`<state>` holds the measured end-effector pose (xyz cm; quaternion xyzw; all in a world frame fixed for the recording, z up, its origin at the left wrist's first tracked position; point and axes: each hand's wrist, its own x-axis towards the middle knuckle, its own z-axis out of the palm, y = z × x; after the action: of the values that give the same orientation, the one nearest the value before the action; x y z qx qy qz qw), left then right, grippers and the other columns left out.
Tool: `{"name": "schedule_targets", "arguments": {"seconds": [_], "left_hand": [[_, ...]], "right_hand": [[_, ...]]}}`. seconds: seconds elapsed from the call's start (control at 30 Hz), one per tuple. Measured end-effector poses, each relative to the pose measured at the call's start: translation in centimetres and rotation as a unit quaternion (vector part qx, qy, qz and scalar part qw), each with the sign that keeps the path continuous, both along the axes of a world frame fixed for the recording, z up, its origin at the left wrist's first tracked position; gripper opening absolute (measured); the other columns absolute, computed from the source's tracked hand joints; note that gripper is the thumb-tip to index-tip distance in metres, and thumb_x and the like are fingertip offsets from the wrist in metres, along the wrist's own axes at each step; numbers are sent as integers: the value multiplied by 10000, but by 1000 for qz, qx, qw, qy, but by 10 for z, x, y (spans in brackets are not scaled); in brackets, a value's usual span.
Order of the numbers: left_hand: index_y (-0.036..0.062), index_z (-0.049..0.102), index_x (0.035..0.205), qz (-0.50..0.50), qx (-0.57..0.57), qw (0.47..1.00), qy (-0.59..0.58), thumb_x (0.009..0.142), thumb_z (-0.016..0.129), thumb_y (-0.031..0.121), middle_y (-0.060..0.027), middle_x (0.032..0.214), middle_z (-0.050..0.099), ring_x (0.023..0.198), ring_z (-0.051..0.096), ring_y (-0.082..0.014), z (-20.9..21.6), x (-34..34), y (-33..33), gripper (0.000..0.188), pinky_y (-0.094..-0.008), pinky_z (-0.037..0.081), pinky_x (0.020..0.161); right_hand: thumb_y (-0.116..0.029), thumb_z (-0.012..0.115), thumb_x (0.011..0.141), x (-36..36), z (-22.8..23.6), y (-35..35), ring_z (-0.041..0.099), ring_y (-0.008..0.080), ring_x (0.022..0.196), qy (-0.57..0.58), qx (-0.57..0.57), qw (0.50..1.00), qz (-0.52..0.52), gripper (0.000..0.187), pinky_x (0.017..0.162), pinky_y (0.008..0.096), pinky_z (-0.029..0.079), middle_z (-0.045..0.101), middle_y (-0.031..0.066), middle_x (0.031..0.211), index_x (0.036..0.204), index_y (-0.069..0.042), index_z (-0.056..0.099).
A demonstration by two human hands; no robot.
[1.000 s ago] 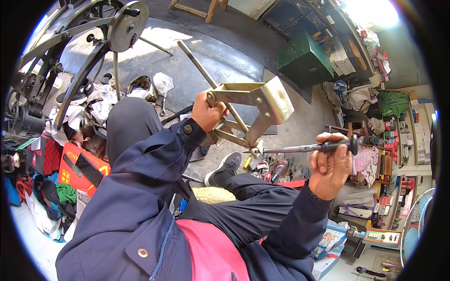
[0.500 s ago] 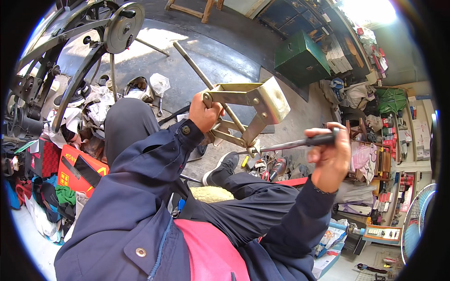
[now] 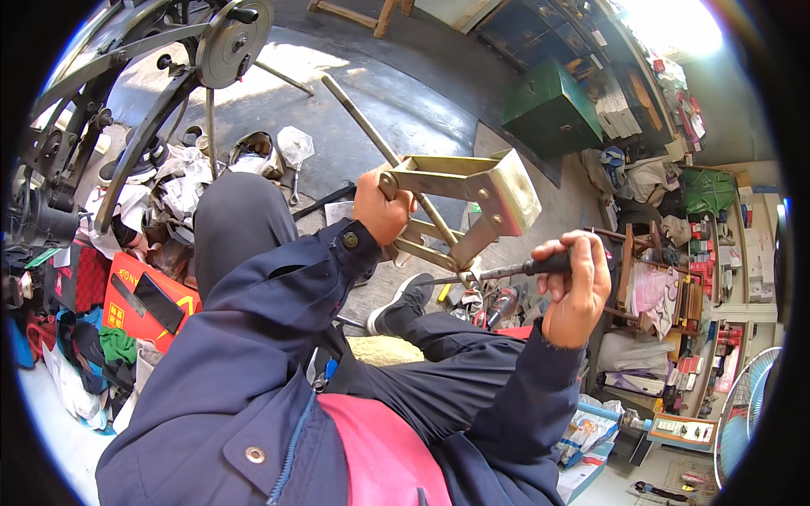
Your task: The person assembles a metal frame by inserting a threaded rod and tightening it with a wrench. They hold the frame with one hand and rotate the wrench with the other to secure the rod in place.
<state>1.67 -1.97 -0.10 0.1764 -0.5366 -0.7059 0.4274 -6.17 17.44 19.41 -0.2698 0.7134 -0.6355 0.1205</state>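
Observation:
A brass-coloured scissor jack [image 3: 509, 202] is held up in front of me, partly unfolded and tilted. Its long threaded rod [image 3: 359, 114] slants through it toward the upper left. My left hand [image 3: 382, 211] is closed around the jack's hinged side, by the pivot. A black-handled screwdriver [image 3: 504, 271] runs through the eye at the rod's lower end, its tip sticking out to the left. My right hand [image 3: 578, 291] has its fingers loosely curled about the handle, which lies by the thumb and fingertips.
At the left stand a black hand-cranked machine [image 3: 160, 84], piles of shoes and cloth, and an orange box [image 3: 152, 299] with a phone on it. A green metal box [image 3: 553, 110] sits beyond the jack. Shelves of goods and a fan [image 3: 747, 405] line the right.
My right hand has moved left and slightly down with the screwdriver, its handle now nearer the eye. The jack sits slightly right and lower in view, still in my left hand.

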Motion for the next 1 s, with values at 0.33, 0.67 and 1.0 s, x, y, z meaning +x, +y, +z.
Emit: {"name": "schedule_targets", "arguments": {"seconds": [0.33,0.67,1.0], "left_hand": [[-35,703,1100,16,-29,999,-20,866,526,-43,-89,742,689,665,662,-162,-8,-4,2,293,-318,524,628],[-49,682,1193,-10,-12,1000,5,842,519,-58,-99,765,699,670,666,-155,-14,-3,0,387,-306,532,638],[-68,667,1173,-15,-2,1000,3,842,519,-63,-95,743,687,674,673,-152,-14,-1,-1,363,-306,534,631]], "right_hand": [[-25,734,955,120,-48,43,614,167,1020,55,91,993,47,85,875,280,516,629,154,1245,984,3,659],[53,810,858,154,-110,51,544,147,985,-105,-96,990,-19,383,938,265,448,468,55,1108,1085,-79,531],[-348,517,1101,146,-124,61,568,195,543,-513,-107,832,184,365,508,362,519,636,189,853,1319,-55,511]]}}
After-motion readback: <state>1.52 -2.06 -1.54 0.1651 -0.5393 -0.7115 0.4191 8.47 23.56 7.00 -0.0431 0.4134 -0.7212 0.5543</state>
